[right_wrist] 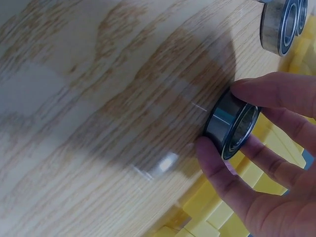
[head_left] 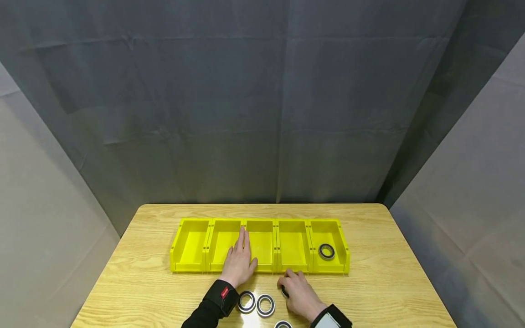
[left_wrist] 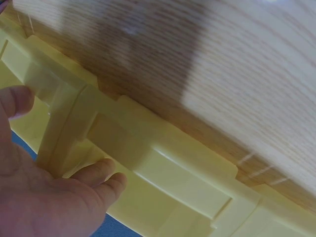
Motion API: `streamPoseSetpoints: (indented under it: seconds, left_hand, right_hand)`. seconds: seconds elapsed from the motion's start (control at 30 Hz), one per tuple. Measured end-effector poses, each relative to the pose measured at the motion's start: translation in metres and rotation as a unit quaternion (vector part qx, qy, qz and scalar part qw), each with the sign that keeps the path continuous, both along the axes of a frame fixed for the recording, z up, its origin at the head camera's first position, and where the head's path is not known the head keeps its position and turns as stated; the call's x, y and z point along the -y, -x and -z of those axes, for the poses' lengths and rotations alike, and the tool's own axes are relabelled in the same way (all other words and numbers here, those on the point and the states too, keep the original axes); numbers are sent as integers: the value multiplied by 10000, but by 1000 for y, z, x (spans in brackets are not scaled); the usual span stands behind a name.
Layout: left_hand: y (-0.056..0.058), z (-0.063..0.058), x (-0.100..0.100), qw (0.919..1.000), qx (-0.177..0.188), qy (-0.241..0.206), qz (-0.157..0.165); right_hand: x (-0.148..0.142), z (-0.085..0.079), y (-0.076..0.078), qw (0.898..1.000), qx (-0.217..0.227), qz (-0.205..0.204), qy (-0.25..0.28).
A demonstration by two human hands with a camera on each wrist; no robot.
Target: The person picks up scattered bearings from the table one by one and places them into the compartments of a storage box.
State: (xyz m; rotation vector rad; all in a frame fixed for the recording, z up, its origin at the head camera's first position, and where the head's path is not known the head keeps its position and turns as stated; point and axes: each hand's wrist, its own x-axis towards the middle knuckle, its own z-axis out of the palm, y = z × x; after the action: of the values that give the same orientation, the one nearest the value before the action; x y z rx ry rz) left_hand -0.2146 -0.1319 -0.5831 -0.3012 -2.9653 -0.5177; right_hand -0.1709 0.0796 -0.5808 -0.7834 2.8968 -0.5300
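Observation:
My right hand pinches a ball bearing between thumb and fingers, just in front of a row of yellow bins. In the right wrist view the bearing is tilted, close over the tabletop. My left hand reaches over the divider between the second and third bins from the left. Its fingers are extended, and in the left wrist view they overlap the bin front. Another bearing lies inside the rightmost bin.
Two bearings lie side by side on the wooden table between my forearms: a left one and a right one. A further bearing is cut off by the lower frame edge. Grey curtains hang behind and beside the table.

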Motion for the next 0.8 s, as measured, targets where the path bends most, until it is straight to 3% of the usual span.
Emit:
streamPoseSetpoints:
  seconds: [0.8]
  left_hand:
    - [0, -3, -1, 9999, 95, 11, -40]
  right_hand:
    - [1, 0, 0, 9999, -102, -51, -112]
